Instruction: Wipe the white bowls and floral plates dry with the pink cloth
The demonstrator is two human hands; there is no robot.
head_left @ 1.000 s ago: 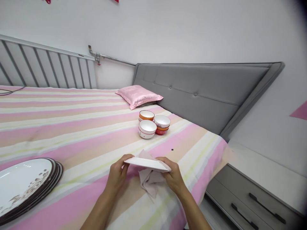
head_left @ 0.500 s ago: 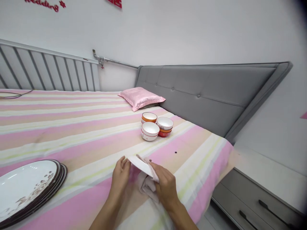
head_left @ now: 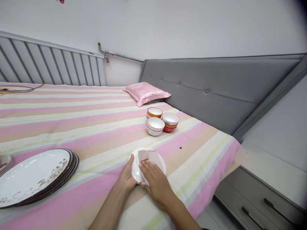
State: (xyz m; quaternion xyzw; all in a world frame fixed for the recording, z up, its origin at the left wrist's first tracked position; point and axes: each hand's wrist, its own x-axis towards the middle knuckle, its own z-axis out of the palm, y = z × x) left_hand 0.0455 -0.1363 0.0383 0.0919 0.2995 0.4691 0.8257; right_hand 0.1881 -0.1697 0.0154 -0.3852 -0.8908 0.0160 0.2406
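Observation:
My left hand [head_left: 127, 176] grips a small white plate [head_left: 136, 163] by its left edge, thumb on the upper face and fingers beneath. The plate is tilted so that its upper face shows. Over its middle lies a pale pink cloth [head_left: 151, 156], and my right hand [head_left: 158, 184] presses this cloth against the plate with fingers held together. Part of the right hand's thumb and the plate's lower edge are hidden. Beyond the plate stand bowls in three short stacks: a white stack [head_left: 155, 124], an orange-rimmed stack [head_left: 154, 111] and a white-over-red stack [head_left: 170, 119].
A stack of large oval plates [head_left: 35, 179] with dark rims lies at left, beside another dish [head_left: 4, 163] cut off by the frame. Everything rests on a striped bedspread [head_left: 96, 134]. A pink pillow [head_left: 146, 92], grey headboard [head_left: 199, 83] and nightstand [head_left: 263, 191] stand around.
The small plate has turned from nearly edge-on to face-up. My right hand has moved from its right rim onto its middle with the cloth. The view has shifted slightly.

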